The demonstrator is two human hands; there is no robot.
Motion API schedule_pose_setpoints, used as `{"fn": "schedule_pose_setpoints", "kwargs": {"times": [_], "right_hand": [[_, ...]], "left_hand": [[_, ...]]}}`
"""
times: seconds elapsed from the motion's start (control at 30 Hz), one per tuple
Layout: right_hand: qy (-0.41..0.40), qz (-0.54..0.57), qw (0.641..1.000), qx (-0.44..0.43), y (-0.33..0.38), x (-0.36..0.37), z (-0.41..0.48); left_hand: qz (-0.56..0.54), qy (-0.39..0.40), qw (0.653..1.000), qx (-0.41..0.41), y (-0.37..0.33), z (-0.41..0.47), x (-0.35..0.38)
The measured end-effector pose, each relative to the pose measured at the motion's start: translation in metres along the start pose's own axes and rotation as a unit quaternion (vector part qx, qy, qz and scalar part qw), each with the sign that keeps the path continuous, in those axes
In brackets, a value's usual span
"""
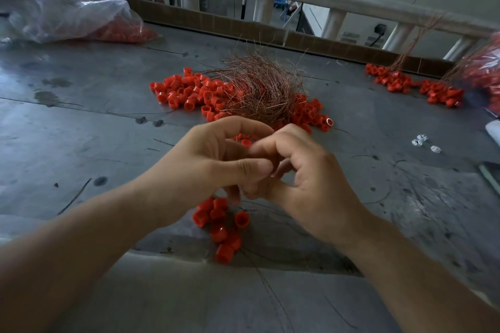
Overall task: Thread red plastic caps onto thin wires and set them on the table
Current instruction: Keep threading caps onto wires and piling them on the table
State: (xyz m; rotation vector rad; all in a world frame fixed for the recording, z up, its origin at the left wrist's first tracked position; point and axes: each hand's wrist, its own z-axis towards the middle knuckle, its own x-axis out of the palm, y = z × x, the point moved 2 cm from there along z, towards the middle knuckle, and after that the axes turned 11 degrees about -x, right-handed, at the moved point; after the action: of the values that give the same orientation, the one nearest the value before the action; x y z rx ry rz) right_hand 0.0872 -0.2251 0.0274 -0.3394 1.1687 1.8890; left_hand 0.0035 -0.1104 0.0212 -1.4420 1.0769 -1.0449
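The left hand (213,159) and right hand (305,170) are meeting fingertip to fingertip, hiding whatever is pinched between them; whether a cap or wire is there is not showing. The wire tangle (259,89) is covering part of the cap pile (189,92). The right bag (487,73) is blurring and running off the frame edge. The white bits (422,140) are reading too small to identify.

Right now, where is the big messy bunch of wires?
In the head view, the tangle of thin wires sits mid-table, just beyond both hands, lying on the big pile of red caps spread around it.
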Motion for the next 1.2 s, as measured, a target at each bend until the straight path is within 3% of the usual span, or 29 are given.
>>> {"fn": "schedule_pose_setpoints", "kwargs": {"times": [0.17, 0.3, 0.5, 0.63, 0.87, 1.03, 1.1, 1.2], "right_hand": [[0.043, 0.049, 0.996, 0.064, -0.007, -0.006, 0.001], [0.001, 0.040, 0.998, 0.048, -0.008, -0.011, 0.000], [-0.051, -0.038, 0.997, 0.039, -0.009, -0.023, 0.002], [0.020, -0.073, 0.994, 0.075, -0.010, -0.020, 0.000], [0.192, -0.167, 0.959, 0.124, -0.019, -0.013, -0.005], [0.187, -0.134, 0.964, 0.129, -0.016, -0.018, -0.004], [0.149, -0.115, 0.974, 0.126, -0.014, -0.022, -0.002], [0.054, -0.108, 0.988, 0.097, -0.011, -0.031, 0.001]], "left_hand": [[-0.088, 0.000, 0.996, 0.025, -0.005, 0.003, -0.010], [-0.115, 0.010, 0.992, 0.046, -0.007, 0.003, -0.012], [-0.079, -0.061, 0.993, 0.057, -0.015, -0.001, -0.027], [0.021, -0.103, 0.994, 0.038, -0.015, -0.002, -0.025], [0.071, -0.309, 0.948, 0.033, -0.010, 0.009, -0.051], [0.269, -0.403, 0.875, 0.029, -0.003, 0.017, -0.063], [0.377, -0.388, 0.841, 0.024, 0.001, 0.022, -0.065], [0.445, -0.323, 0.835, 0.007, 0.007, 0.032, -0.063]]}}
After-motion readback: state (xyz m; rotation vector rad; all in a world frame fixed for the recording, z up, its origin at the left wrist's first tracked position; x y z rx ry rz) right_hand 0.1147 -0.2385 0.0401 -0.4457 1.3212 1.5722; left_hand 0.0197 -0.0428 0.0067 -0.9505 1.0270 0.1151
